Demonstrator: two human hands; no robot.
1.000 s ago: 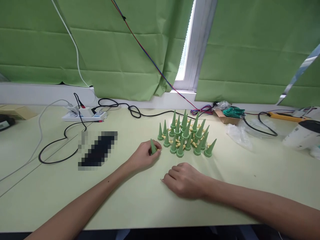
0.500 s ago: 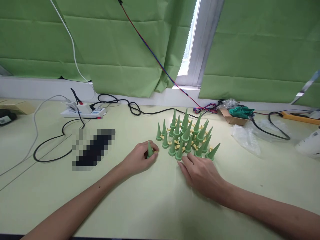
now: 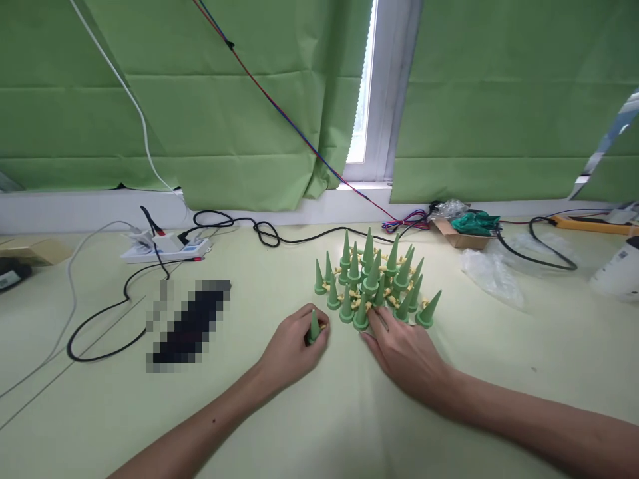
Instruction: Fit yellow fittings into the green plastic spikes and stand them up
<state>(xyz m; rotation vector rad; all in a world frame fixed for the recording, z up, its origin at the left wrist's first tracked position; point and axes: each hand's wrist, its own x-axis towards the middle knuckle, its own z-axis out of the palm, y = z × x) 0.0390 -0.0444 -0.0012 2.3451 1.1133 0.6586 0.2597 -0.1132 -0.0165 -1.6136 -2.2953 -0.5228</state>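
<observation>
My left hand (image 3: 298,344) is closed around a small green cone (image 3: 313,328) that points upward, with a bit of yellow showing by the fingertips. To its right stands a cluster of green cones (image 3: 371,279) with round bases, and small yellow pieces (image 3: 397,303) lie in among them. At the front of this cluster is my right hand (image 3: 407,342), its fingers bent in beside the base of the nearest cone (image 3: 361,319). The fingertips are partly hidden, so what they hold cannot be made out.
Behind lie a power strip (image 3: 167,249), black cables (image 3: 269,233) and a small cardboard box (image 3: 462,234) with a green bag. A clear plastic bag (image 3: 492,276) is right of the cones. On the left is a pixelated dark object (image 3: 192,326). Green curtains (image 3: 239,120) hang behind.
The whole view has shifted, with the table lower in the picture. My left hand has come nearer to the cluster with its cone. The right hand's fingers reach slightly further in among the cones.
</observation>
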